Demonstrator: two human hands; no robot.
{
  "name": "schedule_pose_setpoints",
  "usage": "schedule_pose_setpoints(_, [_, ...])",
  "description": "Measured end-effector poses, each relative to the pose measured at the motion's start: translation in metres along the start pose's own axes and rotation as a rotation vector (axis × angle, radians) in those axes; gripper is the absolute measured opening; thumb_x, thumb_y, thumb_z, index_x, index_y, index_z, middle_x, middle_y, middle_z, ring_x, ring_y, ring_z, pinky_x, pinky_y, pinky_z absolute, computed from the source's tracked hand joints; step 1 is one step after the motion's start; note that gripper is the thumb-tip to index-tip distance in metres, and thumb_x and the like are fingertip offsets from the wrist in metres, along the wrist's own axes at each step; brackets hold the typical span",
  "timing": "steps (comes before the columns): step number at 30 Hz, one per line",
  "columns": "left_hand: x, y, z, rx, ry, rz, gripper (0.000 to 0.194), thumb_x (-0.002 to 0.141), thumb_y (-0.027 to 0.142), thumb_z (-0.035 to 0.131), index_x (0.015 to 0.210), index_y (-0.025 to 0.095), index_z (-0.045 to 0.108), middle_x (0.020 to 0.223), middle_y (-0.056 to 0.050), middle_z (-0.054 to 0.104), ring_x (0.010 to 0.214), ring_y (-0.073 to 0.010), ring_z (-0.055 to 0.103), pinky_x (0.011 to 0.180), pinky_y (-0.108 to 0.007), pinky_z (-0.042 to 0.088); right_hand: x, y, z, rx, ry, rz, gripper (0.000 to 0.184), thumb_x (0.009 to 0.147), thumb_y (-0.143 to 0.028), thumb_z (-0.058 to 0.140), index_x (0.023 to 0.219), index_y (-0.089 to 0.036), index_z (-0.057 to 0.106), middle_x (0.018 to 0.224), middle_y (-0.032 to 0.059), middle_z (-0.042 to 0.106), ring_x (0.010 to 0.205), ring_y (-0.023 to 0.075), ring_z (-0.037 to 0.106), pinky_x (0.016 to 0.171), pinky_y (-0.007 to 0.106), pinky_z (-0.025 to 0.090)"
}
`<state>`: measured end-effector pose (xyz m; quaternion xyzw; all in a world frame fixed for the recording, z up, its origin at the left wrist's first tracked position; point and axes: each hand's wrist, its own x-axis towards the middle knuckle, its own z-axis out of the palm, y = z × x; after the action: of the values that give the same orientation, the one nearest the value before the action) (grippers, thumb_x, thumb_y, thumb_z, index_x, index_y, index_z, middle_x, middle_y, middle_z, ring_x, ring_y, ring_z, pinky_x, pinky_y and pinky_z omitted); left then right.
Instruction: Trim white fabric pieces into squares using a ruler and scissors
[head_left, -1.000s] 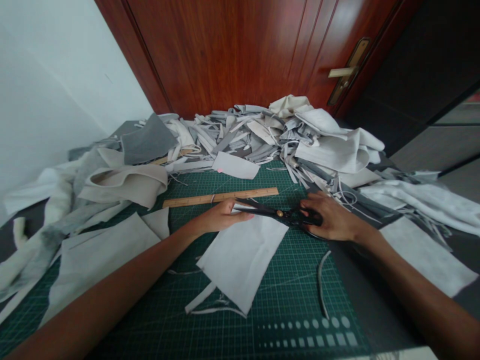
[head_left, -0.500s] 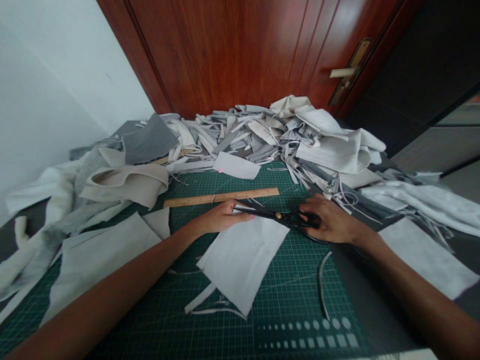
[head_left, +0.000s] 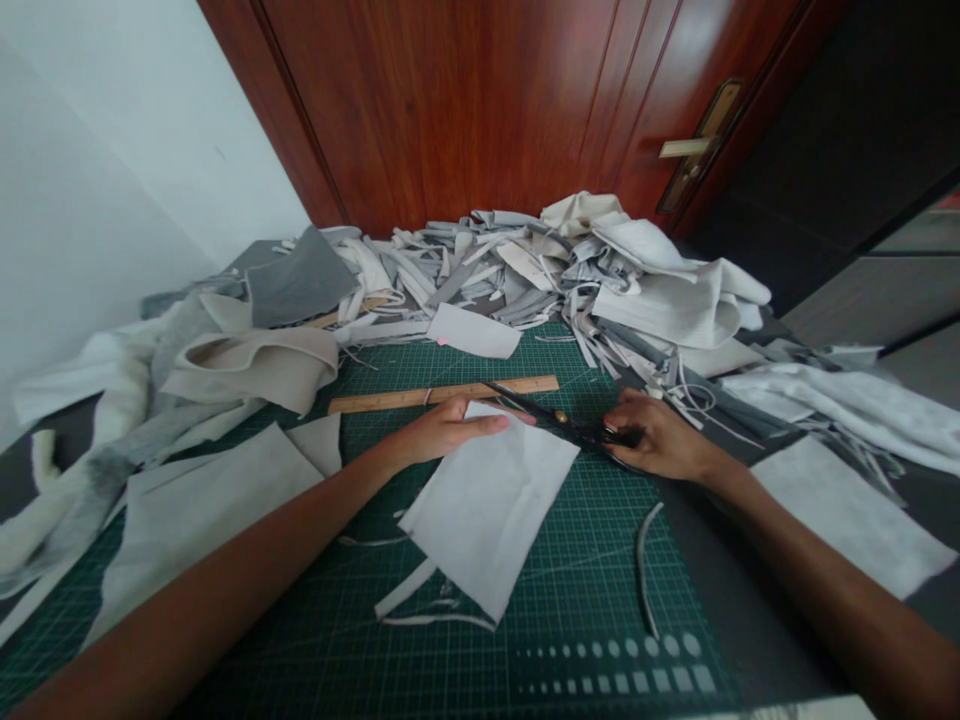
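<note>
My left hand [head_left: 454,432] pinches the top corner of a pale grey-white fabric piece [head_left: 491,505], thumb on top and fingers beneath. The piece hangs slanted over a green cutting mat [head_left: 600,590]. My right hand [head_left: 652,435] grips the handles of black scissors [head_left: 559,418], whose blades point left along the top edge of the piece, near my left fingertips. Whether the blades touch the fabric I cannot tell. Beyond the blades lies a wooden ruler [head_left: 405,398]. Thin cut strips [head_left: 435,620] rest below the piece's lower left side.
Heaped scraps [head_left: 480,260] line the back against a wooden door [head_left: 450,100]. Folded cloth [head_left: 255,365] and a larger flat piece [head_left: 210,510] lie at left. Another flat piece [head_left: 855,510] is at right. A curved strip [head_left: 645,570] lies on the mat's right part.
The scissors have shifted slightly away from the fabric's top edge, their tips now over the ruler. A narrow sliver at that edge no longer shows. My left hand keeps its hold on the piece.
</note>
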<state>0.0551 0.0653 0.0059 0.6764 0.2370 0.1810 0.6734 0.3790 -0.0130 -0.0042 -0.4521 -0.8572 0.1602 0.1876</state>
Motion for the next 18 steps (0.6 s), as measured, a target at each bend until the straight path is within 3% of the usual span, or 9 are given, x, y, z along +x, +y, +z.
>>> schedule_pose_setpoints(7, [0.0, -0.0049, -0.0018, -0.102, -0.017, -0.087, 0.05, 0.085, 0.053, 0.078, 0.119, 0.017, 0.078, 0.106, -0.011, 0.081, 0.085, -0.0211, 0.076, 0.075, -0.027, 0.057, 0.0006, 0.0032, 0.005, 0.202, 0.109, 0.124, 0.045, 0.095, -0.047, 0.055, 0.059, -0.023, 0.043, 0.056, 0.0003, 0.048, 0.063, 0.0176, 0.046, 0.059, 0.031, 0.035])
schedule_pose_setpoints(12, [-0.0003, -0.0053, -0.0026, -0.075, 0.004, -0.089, 0.049, 0.085, 0.052, 0.078, 0.119, 0.016, 0.079, 0.106, -0.011, 0.081, 0.084, -0.0213, 0.075, 0.073, -0.026, 0.056, 0.0032, -0.0018, -0.0002, 0.229, 0.07, 0.108, 0.031, 0.093, -0.047, 0.054, 0.075, -0.022, 0.049, 0.075, 0.0024, 0.057, 0.07, 0.0195, 0.053, 0.067, 0.034, 0.041])
schedule_pose_setpoints(18, [-0.0001, -0.0024, -0.0019, -0.003, -0.018, -0.048, 0.048, 0.089, 0.053, 0.072, 0.12, 0.018, 0.078, 0.113, -0.012, 0.08, 0.093, -0.0243, 0.075, 0.078, -0.03, 0.057, 0.0041, -0.0051, 0.0036, 0.072, 0.044, 0.033, 0.014, 0.086, -0.03, 0.056, 0.077, -0.023, 0.048, 0.077, 0.0039, 0.059, 0.074, 0.0223, 0.054, 0.071, 0.037, 0.041])
